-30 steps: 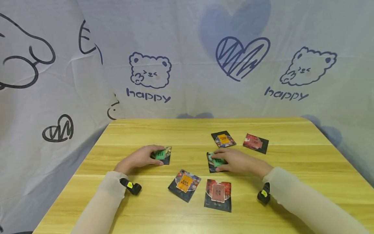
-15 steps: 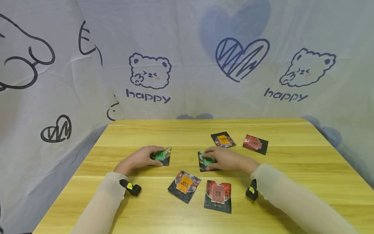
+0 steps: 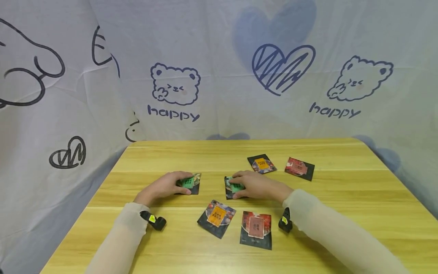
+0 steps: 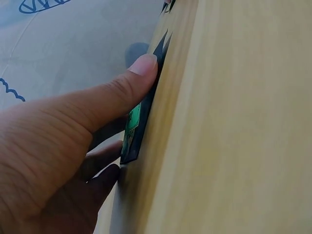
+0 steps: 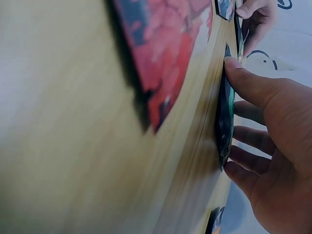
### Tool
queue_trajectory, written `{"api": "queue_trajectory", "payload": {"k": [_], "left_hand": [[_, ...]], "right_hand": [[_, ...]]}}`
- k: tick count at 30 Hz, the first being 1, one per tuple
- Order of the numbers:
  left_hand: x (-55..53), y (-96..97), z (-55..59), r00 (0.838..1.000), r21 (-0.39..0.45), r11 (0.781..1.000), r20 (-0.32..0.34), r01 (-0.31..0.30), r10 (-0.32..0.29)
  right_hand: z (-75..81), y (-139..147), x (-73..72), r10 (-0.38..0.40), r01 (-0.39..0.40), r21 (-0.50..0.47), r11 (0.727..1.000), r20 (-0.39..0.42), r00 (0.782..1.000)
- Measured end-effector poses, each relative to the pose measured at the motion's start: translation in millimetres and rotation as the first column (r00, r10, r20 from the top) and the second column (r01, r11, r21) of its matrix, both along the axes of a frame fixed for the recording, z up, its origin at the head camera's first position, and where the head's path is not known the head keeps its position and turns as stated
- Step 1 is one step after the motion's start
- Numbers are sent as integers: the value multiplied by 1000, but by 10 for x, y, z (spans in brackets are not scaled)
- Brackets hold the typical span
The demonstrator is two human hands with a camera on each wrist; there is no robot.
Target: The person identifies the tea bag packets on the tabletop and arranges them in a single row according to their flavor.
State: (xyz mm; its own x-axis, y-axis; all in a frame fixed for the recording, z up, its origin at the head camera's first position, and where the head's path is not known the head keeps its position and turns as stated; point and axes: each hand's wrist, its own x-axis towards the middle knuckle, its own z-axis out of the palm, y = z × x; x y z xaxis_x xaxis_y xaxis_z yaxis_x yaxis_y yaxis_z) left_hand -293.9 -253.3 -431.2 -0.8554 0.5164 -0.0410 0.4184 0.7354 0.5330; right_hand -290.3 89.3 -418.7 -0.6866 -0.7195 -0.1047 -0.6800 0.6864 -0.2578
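On the left of the table, my left hand (image 3: pixel 164 186) holds a flat black sachet with a green label (image 3: pixel 195 184), thumb on the near edge and fingers on the far side. Part of that sachet is hidden under the hand. My right hand (image 3: pixel 258 187) holds a second green-labelled sachet (image 3: pixel 228 193) in the middle, its fingers spread across the face and edges. The right wrist view has the thumb at one edge of this sachet (image 5: pixel 225 109) and a finger at the opposite one. A gap of bare wood separates the two sachets.
Nearer me on the wooden table (image 3: pixel 184 243) lie an orange-labelled sachet (image 3: pixel 216 218) and a red one (image 3: pixel 256 230). Another orange-labelled sachet (image 3: pixel 261 164) and another red sachet (image 3: pixel 299 168) lie behind my right hand. A printed cloth (image 3: pixel 219 57) hangs beyond the far edge.
My right hand has moved left with its green-labelled sachet, closer to the left one. The left hand and the other sachets stay where they were.
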Motion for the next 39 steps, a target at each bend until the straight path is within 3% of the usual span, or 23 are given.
{"api": "queue_trajectory", "payload": {"k": [13,39], "left_hand": [[5,-24,-61,1000,-2,1000,9,-27,27],[-10,-7,-36,1000,0,1000,-10,-20,20]], "right_hand": [[-16,-248,-71,-8,8,47,999,-12,1000],[-3,-569,-197,-6,6,42,999,-7,1000]]}}
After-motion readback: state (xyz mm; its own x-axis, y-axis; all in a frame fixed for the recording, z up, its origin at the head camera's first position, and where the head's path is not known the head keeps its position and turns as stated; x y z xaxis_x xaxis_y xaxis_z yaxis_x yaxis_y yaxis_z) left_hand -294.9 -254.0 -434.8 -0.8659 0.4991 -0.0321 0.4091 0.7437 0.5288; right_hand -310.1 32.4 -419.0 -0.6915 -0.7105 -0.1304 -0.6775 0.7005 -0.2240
